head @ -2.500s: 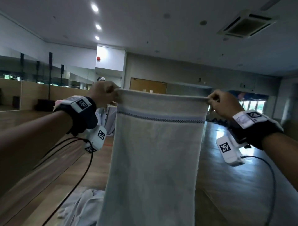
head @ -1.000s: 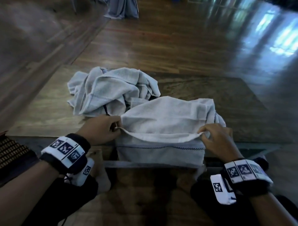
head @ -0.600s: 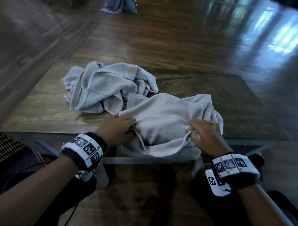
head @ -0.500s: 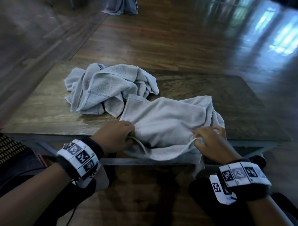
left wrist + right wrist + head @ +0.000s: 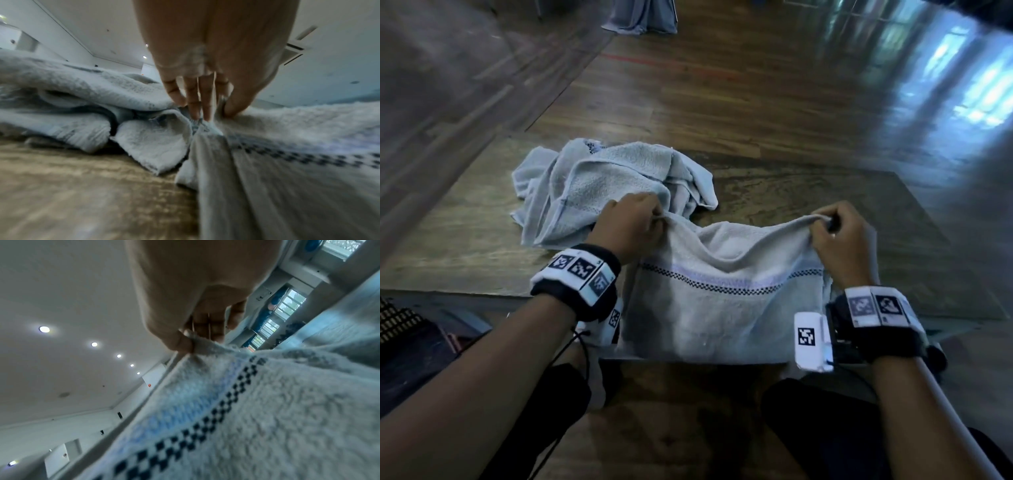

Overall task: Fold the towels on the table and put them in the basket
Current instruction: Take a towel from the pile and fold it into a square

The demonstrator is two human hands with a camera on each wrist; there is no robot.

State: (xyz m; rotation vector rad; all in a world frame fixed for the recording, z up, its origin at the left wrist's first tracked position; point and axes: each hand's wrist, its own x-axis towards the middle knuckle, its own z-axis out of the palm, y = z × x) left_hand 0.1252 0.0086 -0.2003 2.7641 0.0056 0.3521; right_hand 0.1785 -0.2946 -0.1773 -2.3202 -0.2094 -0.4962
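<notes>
We pinch the top corners of the striped towel, left hand and right hand each with a closed grip; it hangs below over the table edge. Beyond the left grip lies a crumpled towel.

Dim, cool light fills the head view; window glare streaks the polished floor far beyond the right hand, while the space beneath both wrists sinks into shadow. Straight lines bow toward the frame edges. In the left wrist view the towel and tabletop below the left hand smear with blur. In the right wrist view, recessed ceiling lights flare left of the hand, the near towel soft.
</notes>
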